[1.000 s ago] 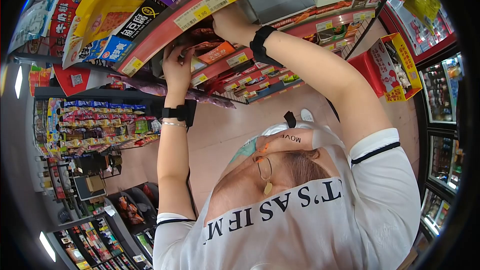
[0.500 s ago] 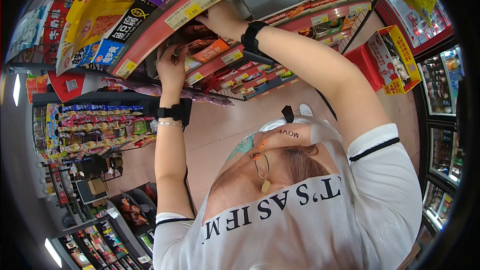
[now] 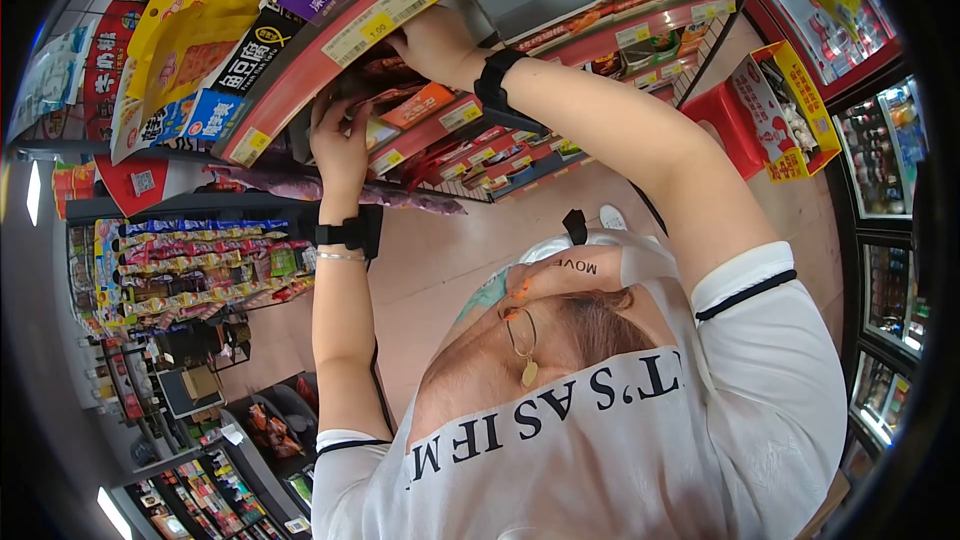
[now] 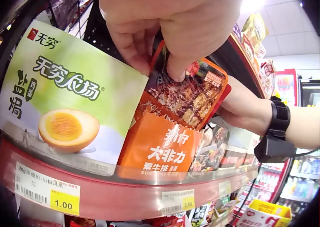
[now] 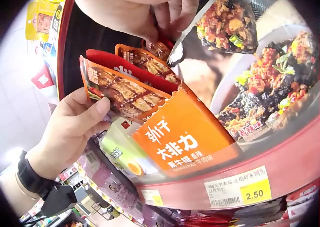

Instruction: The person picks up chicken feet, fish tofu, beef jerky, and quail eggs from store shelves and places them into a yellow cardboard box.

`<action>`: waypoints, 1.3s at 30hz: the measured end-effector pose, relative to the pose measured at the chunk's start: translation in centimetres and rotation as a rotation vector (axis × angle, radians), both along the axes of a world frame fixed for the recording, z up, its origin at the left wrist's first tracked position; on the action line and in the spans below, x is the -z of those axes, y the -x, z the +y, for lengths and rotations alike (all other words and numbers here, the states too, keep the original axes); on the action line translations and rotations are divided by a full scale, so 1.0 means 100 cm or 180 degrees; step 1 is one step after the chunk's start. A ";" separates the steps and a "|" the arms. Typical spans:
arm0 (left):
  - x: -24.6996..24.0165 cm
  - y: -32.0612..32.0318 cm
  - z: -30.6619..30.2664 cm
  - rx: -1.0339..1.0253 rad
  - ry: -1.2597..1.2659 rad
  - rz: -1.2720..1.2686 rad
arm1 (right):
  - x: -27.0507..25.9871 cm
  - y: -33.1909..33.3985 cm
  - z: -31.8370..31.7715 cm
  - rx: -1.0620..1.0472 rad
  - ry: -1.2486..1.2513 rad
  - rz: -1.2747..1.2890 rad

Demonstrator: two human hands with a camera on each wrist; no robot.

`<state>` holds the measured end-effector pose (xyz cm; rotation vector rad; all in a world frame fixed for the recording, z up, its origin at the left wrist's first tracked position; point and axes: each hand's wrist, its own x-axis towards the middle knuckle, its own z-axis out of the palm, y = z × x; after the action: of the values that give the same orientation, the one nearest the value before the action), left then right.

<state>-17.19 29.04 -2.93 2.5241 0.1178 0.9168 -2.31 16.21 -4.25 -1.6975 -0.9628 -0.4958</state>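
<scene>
My left hand reaches up to a red shelf and pinches the top of a red snack packet showing grilled meat. The packet stands in an orange display box. In the right wrist view the left hand grips that packet by its side. My right hand reaches under the shelf above, and its curled fingers pinch the top of another packet at the back of the same orange box.
A green egg-snack box stands left of the orange box, and a dark tofu-snack box right of it. Yellow price tags line the shelf rail. Drinks fridges and a red-yellow carton stand along the aisle.
Both hands stay at the same shelf. The left hand has moved slightly up and into the orange box; the right hand has shifted a little to the left.
</scene>
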 end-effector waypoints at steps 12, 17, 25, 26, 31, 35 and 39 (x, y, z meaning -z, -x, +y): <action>-0.010 -0.003 0.006 0.0030 -0.0367 0.0079 | 0.002 0.000 -0.002 -0.0966 0.0139 0.0010; -0.012 -0.004 0.003 0.0053 -0.0273 0.0143 | -0.001 0.004 -0.012 -0.0934 0.0779 0.0006; -0.011 -0.003 -0.003 0.0079 -0.0125 0.0023 | -0.003 -0.003 -0.010 -0.0665 0.0424 -0.0408; -0.011 -0.003 -0.004 0.0036 -0.0073 0.0032 | -0.008 -0.001 -0.010 -0.0332 0.0411 -0.0567; -0.011 -0.002 0.000 -0.0066 -0.0302 0.0133 | -0.002 -0.018 0.008 0.0051 0.0100 -0.0362; -0.012 -0.002 -0.001 -0.0081 -0.0083 0.0317 | -0.016 -0.006 -0.007 -0.0569 0.0226 0.0082; -0.012 -0.001 -0.001 -0.0170 0.0021 0.0435 | -0.012 0.000 0.005 -0.0740 -0.0063 -0.0423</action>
<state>-17.06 28.91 -1.75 2.5876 0.2314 0.7619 -2.27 16.70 -3.00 -1.5256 -1.2305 -0.4656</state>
